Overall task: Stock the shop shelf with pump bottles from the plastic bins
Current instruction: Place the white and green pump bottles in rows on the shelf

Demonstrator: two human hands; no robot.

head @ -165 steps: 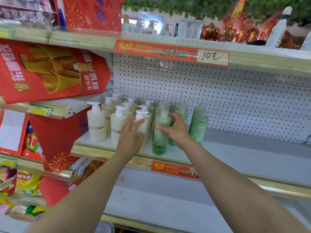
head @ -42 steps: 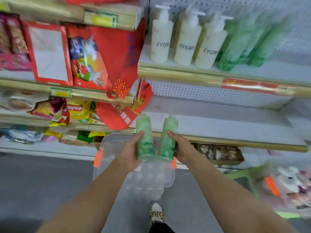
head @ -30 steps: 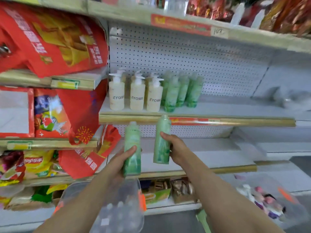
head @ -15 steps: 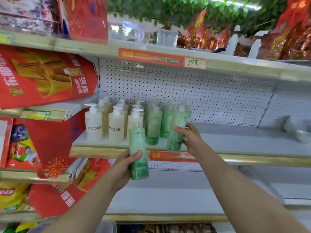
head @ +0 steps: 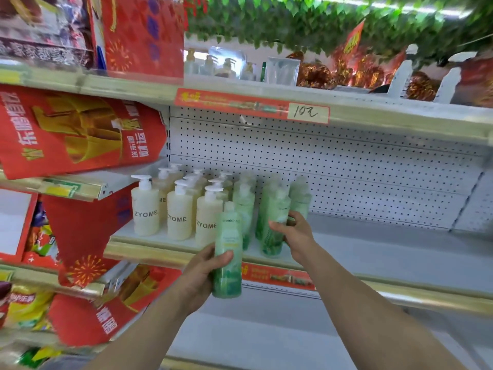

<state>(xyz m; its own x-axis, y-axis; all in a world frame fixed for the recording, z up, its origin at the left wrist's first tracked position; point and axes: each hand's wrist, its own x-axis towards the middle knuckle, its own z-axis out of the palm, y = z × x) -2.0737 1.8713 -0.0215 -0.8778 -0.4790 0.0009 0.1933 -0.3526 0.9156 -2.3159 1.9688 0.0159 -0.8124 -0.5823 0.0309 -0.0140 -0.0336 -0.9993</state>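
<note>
Green and upright, one bottle (head: 228,252) sits in your left hand (head: 198,276), fingers curled round its lower half, just in front of the shelf edge. Your right hand (head: 296,233) grips a second bottle (head: 272,225) resting on the white shelf (head: 373,252), beside cream pump bottles (head: 178,214). A perforated back panel (head: 346,166) rises behind and leaves (head: 293,20) hang overhead.

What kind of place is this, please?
Most likely a small shop aisle: tiered metal shelves with a pegboard back, a red price strip with a handwritten tag, and rows of cream ZYOME pump bottles beside green bottles.
</note>
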